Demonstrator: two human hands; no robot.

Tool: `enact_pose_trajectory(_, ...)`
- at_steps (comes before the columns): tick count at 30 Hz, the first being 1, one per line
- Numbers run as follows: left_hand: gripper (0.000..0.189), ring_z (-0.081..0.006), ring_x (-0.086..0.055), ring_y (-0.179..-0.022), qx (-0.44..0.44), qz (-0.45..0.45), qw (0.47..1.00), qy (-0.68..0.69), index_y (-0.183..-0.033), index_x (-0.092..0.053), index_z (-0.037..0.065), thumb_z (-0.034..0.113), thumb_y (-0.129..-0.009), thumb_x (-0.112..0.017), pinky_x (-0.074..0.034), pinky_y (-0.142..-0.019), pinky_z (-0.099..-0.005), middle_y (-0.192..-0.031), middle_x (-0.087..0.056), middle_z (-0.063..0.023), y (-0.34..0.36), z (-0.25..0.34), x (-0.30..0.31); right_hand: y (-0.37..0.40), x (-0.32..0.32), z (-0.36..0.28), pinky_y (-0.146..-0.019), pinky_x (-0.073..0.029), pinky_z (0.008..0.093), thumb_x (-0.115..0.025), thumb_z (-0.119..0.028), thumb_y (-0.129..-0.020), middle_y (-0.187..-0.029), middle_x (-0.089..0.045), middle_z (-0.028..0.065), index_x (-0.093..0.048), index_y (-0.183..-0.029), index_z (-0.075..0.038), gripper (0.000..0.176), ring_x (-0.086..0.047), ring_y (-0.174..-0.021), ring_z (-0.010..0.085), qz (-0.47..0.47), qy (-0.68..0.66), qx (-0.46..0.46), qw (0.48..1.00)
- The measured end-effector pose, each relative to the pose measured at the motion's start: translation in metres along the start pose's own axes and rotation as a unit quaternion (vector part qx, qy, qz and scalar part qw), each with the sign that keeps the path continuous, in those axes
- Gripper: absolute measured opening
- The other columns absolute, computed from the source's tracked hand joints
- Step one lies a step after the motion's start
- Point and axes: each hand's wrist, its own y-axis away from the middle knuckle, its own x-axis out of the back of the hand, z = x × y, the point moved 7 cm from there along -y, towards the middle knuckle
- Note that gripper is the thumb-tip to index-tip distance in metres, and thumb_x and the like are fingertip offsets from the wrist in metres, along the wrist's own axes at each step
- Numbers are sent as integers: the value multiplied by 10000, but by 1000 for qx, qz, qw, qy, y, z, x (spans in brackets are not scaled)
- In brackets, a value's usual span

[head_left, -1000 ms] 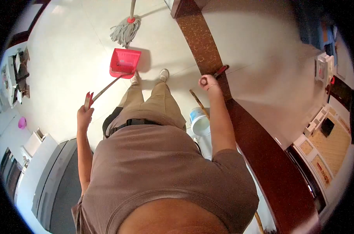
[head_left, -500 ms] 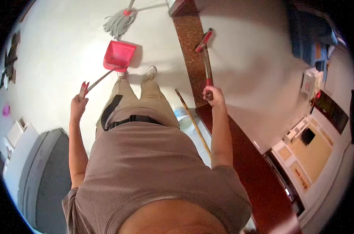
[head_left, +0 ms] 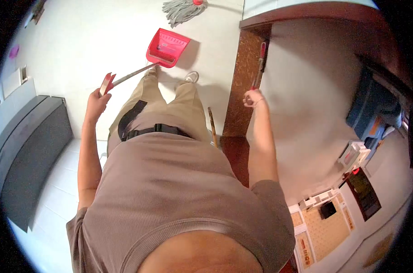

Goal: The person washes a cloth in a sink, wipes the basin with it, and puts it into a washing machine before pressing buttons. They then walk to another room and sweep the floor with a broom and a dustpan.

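My left hand (head_left: pixel 98 104) is closed round the upper end of the handle of a red dustpan (head_left: pixel 181 42). The pan rests on the pale floor just beyond my shoes, its open side facing away from me. Some dark bits seem to lie inside it, too small to name. On the other side, my right hand (head_left: pixel 254 98) grips the red-ended handle of a broom (head_left: pixel 262 57). The broom's narrow red and dark head is at the right edge of the brown threshold strip (head_left: pixel 241 86), close to the door frame.
A grey string mop (head_left: pixel 184 12) lies on the floor beyond the dustpan. By my right leg leans a thin wooden stick (head_left: pixel 212 125). The dark red door frame (head_left: pixel 306 11) borders the doorway. A dark grey panel-like piece of furniture (head_left: pixel 31 159) stands at left.
My view has turned, shifting the dustpan and mop right and up in the picture. The broom has swung more upright in view, its head now near the door frame corner. Both hands keep their grip.
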Motion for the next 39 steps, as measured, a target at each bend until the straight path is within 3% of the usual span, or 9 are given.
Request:
enact_pose_trajectory(4, 269, -116, -481, -497, -26, 9, 999, -39, -913, -578, -43, 155, -732, -576, -387, -456, -280, -601, -510, -34, -8, 9, -4, 40, -68, 12, -420, -458, 379, -569, 12, -699, -646, -505, 95, -404, -916, -27, 275, -549, -515, 217, -18, 42, 55, 997)
enact_pose_trajectory(6, 300, -181, -539, -578, -25, 9, 998, -50, -906, -581, -60, 173, -716, -574, -425, -541, -320, -642, -557, -97, -11, 16, -7, 19, -85, 18, -425, -443, 380, -590, 10, -659, -646, -506, 87, -436, -855, -30, 252, -539, -510, 218, -2, 71, 187, 980)
enact_pose_trajectory(9, 343, -299, -581, -662, -68, 14, 991, -116, -907, -570, -72, 202, -701, -561, -446, -631, -371, -708, -591, -206, -12, 27, -9, 68, -112, 5, -460, -418, 341, -582, -31, -633, -680, -524, 95, -456, -853, 2, 256, -525, -530, 217, -44, 68, 138, 987)
enact_pose_trajectory(18, 327, -260, -569, -658, -17, 45, 997, -65, -889, -572, -68, 197, -697, -564, -437, -627, -350, -690, -581, -178, 13, 35, 3, 95, -133, -40, -419, -367, 301, -583, -32, -644, -561, -479, 34, -493, -648, -31, 91, -482, -469, 168, -63, 213, 236, 946)
enact_pose_trajectory(22, 304, -190, -529, -604, -1, 66, 998, -11, -879, -573, -62, 188, -706, -571, -420, -574, -320, -655, -561, -118, 32, 42, -4, 141, -128, -90, -424, -385, 301, -572, -39, -689, -571, -507, 53, -513, -650, -31, 72, -504, -499, 155, -205, 182, 140, 951)
enact_pose_trajectory(25, 266, -133, -474, -568, 31, 87, 995, 30, -852, -572, -50, 177, -714, -579, -392, -526, -294, -626, -528, -61, 58, 64, -8, 195, -115, -158, -461, -466, 368, -558, -35, -729, -618, -532, 133, -472, -802, 3, 119, -569, -568, 247, -304, 40, -2, 952)
enact_pose_trajectory(28, 235, -104, -435, -550, 64, 124, 988, 72, -829, -567, -39, 165, -715, -589, -370, -498, -278, -608, -500, -27, 73, 79, -12, 185, -132, -230, -474, -469, 327, -522, -43, -760, -665, -553, 139, -460, -780, 7, 82, -558, -584, 227, -405, -81, 20, 911)
enact_pose_trajectory(34, 236, -93, -431, -540, 120, 194, 965, 129, -858, -551, -35, 152, -717, -585, -368, -496, -265, -599, -486, -17, 80, 61, -23, 180, -206, -321, -534, -488, 378, -488, -7, -773, -792, -484, 150, -391, -855, 10, 128, -543, -678, 272, -376, -223, -49, 898)
enact_pose_trajectory(39, 251, -83, -429, -522, 180, 197, 950, 159, -875, -553, -29, 159, -713, -584, -357, -475, -261, -608, -490, -14, 82, 61, -24, 188, -267, -399, -571, -505, 364, -461, 48, -751, -777, -454, 140, -390, -833, 16, 113, -503, -661, 259, -415, -407, -65, 811)
